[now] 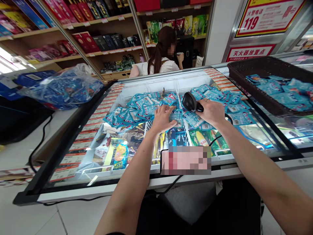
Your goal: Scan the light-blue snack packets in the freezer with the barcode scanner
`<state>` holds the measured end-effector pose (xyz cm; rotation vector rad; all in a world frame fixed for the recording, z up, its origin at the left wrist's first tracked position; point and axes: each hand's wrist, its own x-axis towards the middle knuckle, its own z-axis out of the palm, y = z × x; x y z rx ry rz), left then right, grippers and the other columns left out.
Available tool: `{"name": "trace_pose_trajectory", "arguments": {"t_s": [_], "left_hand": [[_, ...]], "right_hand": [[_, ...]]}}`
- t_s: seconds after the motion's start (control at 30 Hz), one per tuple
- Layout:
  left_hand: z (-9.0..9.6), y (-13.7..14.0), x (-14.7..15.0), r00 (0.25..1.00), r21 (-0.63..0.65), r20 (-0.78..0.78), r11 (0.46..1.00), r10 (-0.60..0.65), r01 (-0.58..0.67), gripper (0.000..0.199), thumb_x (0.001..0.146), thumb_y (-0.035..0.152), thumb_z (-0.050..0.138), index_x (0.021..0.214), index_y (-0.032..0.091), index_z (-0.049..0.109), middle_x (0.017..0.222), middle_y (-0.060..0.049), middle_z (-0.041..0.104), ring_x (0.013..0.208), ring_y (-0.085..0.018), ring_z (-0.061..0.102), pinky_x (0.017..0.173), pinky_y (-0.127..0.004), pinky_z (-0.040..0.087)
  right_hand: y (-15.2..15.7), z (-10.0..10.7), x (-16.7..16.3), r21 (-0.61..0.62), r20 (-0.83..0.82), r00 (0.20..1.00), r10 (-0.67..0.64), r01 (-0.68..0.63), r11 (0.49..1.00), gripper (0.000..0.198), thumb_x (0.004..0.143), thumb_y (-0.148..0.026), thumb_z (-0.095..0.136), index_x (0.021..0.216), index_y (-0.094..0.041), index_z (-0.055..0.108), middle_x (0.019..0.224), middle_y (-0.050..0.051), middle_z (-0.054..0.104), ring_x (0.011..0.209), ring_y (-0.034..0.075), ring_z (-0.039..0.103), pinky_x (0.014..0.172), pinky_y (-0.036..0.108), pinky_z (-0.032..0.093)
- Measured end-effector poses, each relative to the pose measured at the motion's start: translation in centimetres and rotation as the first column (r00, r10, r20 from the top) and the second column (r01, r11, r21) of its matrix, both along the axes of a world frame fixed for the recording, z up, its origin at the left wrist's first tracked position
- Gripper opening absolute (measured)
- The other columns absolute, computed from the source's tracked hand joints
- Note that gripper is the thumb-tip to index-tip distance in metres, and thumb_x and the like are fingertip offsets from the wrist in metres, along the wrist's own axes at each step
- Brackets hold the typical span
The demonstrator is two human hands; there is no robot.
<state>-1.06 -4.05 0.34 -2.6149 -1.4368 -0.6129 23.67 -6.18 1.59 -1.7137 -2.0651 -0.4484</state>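
A black handheld barcode scanner [189, 102] is gripped by its handle in my right hand [212, 112], its head pointing left over the packets. My left hand [161, 120] rests at the left edge of a blue packet [177, 118] with a barcode label. Its thumb and fingers are spread apart over that edge. Many similar blue packets [143, 106] lie in a heap on the freezer's glass top to the left. Another spread of them [234, 101] lies to the right, around and beyond the scanner.
Under the freezer glass [137, 133] are wire dividers and colourful packs. A phone [186, 160] with a blurred screen lies at the near edge, beside the scanner's cable. A brown basket [259, 102] holds more blue packets. Left stands a plastic bag [70, 86]. A person [162, 54] sits beyond.
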Motion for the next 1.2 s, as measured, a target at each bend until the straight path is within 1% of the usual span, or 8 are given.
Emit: {"name": "trace_pose_trajectory", "arguments": {"t_s": [0.17, 0.27, 0.33, 0.47, 0.63, 0.77, 0.93, 1.2], "left_hand": [[-0.4, 0.8, -0.8, 0.954, -0.015, 0.298, 1.0, 0.03, -0.027, 0.035, 0.076, 0.031, 0.056, 0.109, 0.02, 0.052, 0.1, -0.007, 0.056, 0.091, -0.021, 0.055, 0.081, -0.037, 0.045], [-1.0, 1.5, -1.2, 0.847, -0.102, 0.528, 0.995, 0.059, -0.006, 0.029, 0.082, 0.03, 0.052, 0.109, 0.02, 0.045, 0.093, -0.004, 0.057, 0.071, -0.013, 0.057, 0.065, -0.029, 0.048], [-1.4, 1.8, -1.4, 0.751, -0.13, 0.657, 0.991, 0.061, 0.033, 0.029, 0.085, 0.034, 0.05, 0.109, 0.021, 0.04, 0.095, -0.004, 0.055, 0.066, -0.011, 0.057, 0.058, -0.027, 0.048], [-1.9, 2.3, -1.6, 0.625, -0.2, 0.776, 0.973, 0.083, 0.118, 0.036, 0.085, 0.041, 0.052, 0.11, 0.023, 0.034, 0.101, -0.005, 0.055, 0.062, -0.011, 0.061, 0.052, -0.025, 0.049], [-2.0, 2.5, -1.7, 0.607, -0.218, 0.791, 0.963, 0.079, 0.158, 0.04, 0.085, 0.039, 0.052, 0.118, 0.025, 0.032, 0.116, -0.01, 0.055, 0.062, -0.011, 0.064, 0.051, -0.025, 0.05], [-1.9, 2.5, -1.6, 0.584, -0.207, 0.808, 0.964, 0.073, 0.165, 0.037, 0.086, 0.039, 0.051, 0.116, 0.025, 0.033, 0.113, -0.008, 0.056, 0.062, -0.011, 0.064, 0.05, -0.024, 0.048], [-2.1, 2.5, -1.7, 0.584, -0.198, 0.809, 0.967, 0.068, 0.163, 0.038, 0.087, 0.041, 0.048, 0.116, 0.024, 0.03, 0.114, -0.009, 0.054, 0.066, -0.011, 0.065, 0.052, -0.023, 0.048], [-2.5, 2.8, -1.9, 0.67, -0.173, 0.736, 0.984, 0.096, 0.05, 0.036, 0.089, 0.037, 0.043, 0.119, 0.023, 0.028, 0.111, -0.009, 0.056, 0.08, -0.013, 0.064, 0.058, -0.024, 0.049]], "right_hand": [[-0.1, 0.1, -0.1, 0.003, 0.003, 1.0, -0.019, 0.019, 1.0, 0.035, 0.082, -0.044, 0.051, 0.107, -0.021, 0.061, 0.093, 0.007, 0.067, 0.08, 0.023, 0.06, 0.06, 0.03, 0.031], [-0.2, 0.3, -0.2, 0.017, -0.006, 1.0, -0.019, 0.019, 1.0, 0.034, 0.082, -0.044, 0.051, 0.105, -0.021, 0.061, 0.091, 0.006, 0.067, 0.078, 0.022, 0.06, 0.059, 0.03, 0.03], [-0.3, 0.4, -0.3, 0.025, -0.01, 1.0, -0.015, 0.015, 1.0, 0.034, 0.082, -0.044, 0.051, 0.105, -0.021, 0.062, 0.091, 0.006, 0.067, 0.076, 0.022, 0.059, 0.058, 0.03, 0.029], [-0.5, 0.6, -0.3, 0.043, -0.013, 0.999, 0.042, -0.041, 0.998, 0.033, 0.083, -0.042, 0.049, 0.105, -0.021, 0.062, 0.089, 0.005, 0.067, 0.075, 0.02, 0.059, 0.058, 0.029, 0.029], [-0.9, 0.9, -0.4, 0.038, 0.026, 0.98, 0.196, -0.197, 0.98, 0.029, 0.082, -0.038, 0.051, 0.105, -0.023, 0.062, 0.089, 0.003, 0.067, 0.075, 0.018, 0.058, 0.06, 0.028, 0.029], [-1.1, 0.9, -0.6, 0.021, 0.058, 0.957, 0.285, -0.287, 0.958, 0.03, 0.082, -0.037, 0.05, 0.105, -0.022, 0.062, 0.088, 0.003, 0.067, 0.075, 0.017, 0.058, 0.061, 0.027, 0.029], [-1.2, 1.1, -0.8, 0.035, 0.086, 0.952, 0.294, -0.297, 0.954, 0.03, 0.084, -0.038, 0.048, 0.105, -0.023, 0.062, 0.087, 0.003, 0.067, 0.074, 0.017, 0.057, 0.062, 0.028, 0.029], [-1.4, 1.4, -0.9, -0.02, 0.076, 0.96, 0.269, -0.269, 0.963, 0.032, 0.083, -0.04, 0.048, 0.106, -0.022, 0.062, 0.088, 0.005, 0.067, 0.078, 0.018, 0.058, 0.063, 0.028, 0.03]]}}
